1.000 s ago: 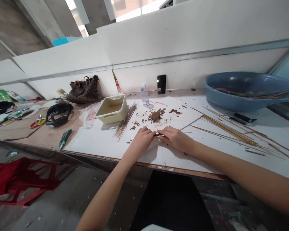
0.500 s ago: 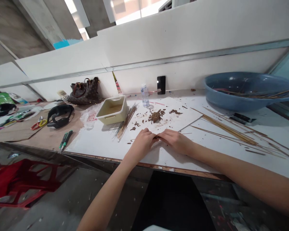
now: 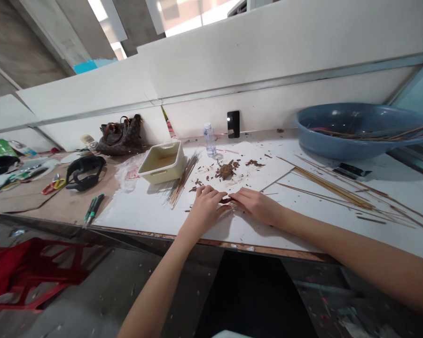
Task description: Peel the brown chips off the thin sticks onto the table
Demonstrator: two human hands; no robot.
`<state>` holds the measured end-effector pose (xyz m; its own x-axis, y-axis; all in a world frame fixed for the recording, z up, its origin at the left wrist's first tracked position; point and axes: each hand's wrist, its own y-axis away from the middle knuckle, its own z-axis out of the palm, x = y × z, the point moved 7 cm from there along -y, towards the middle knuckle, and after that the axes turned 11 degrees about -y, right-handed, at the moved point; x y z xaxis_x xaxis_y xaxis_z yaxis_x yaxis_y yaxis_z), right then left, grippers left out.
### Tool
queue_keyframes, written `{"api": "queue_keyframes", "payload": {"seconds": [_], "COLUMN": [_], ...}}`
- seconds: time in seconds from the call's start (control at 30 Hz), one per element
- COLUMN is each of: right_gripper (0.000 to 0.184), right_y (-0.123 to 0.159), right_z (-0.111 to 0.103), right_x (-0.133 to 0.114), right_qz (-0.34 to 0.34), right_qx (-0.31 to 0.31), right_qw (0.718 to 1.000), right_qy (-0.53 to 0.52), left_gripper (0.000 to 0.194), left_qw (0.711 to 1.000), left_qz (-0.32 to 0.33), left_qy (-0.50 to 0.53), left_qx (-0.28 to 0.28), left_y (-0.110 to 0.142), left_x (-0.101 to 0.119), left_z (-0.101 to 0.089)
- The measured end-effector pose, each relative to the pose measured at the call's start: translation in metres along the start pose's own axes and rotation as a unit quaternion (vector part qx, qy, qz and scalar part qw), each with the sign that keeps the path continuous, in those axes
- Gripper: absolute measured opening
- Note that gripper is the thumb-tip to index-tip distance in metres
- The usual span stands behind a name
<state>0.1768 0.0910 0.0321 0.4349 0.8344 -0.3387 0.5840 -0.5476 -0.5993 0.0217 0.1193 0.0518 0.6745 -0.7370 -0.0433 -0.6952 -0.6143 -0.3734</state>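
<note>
A small dark brown piece, like a lump of dough or clay (image 3: 225,200), sits between my hands just above the white board (image 3: 134,211). The thumb and fingers of my left hand (image 3: 207,206) are loosely curled around its left side, with a small gap showing. My right hand (image 3: 254,204) pinches its right end, palm down. Beyond the hands lies a crumbly brown lump (image 3: 226,171) with many small brown bits about it. A bundle of thin sticks (image 3: 184,180) lies left of the bits; longer yellowish sticks (image 3: 333,188) are to the right.
A cream plastic basin (image 3: 162,176), water bottle (image 3: 209,141) and upright phone (image 3: 233,125) stand behind. A large blue tub (image 3: 341,145) holds sticks at right. Left are a handbag (image 3: 121,138), black headset (image 3: 85,173), scissors (image 3: 54,184) and green-handled cutters (image 3: 93,208). A red stool (image 3: 35,272) is below.
My left thumb has come away from the fingers, so more of the brown piece shows. My right hand stays nearly in place. The view has shifted slightly.
</note>
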Motion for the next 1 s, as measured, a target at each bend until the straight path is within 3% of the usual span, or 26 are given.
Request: {"api": "queue_keyframes", "payload": {"seconds": [0.2,0.57,0.7,1.0], "right_gripper": [0.026,0.020,0.024,0.027], "right_y": [-0.003,0.000,0.001,0.003], "right_z": [-0.002,-0.004,-0.002,0.000], "right_x": [-0.005,-0.001,-0.003,-0.007], "right_qz": [0.006,0.003,-0.018,-0.026], "right_qx": [0.015,0.056,0.046,0.020], "right_qw": [1.000,0.997,0.997,0.998], "right_qy": [-0.026,-0.058,-0.059,-0.061], "left_gripper": [0.011,0.007,0.016,0.011], "left_qw": [0.999,0.996,0.988,0.984], "left_qz": [0.001,-0.014,-0.038,-0.047], "left_qy": [0.028,0.092,0.146,0.171], "left_qx": [0.033,0.013,0.012,0.030], "left_y": [0.002,0.000,0.000,0.000], "left_x": [0.001,0.002,-0.002,-0.003], "left_z": [-0.003,0.001,0.000,0.007]}}
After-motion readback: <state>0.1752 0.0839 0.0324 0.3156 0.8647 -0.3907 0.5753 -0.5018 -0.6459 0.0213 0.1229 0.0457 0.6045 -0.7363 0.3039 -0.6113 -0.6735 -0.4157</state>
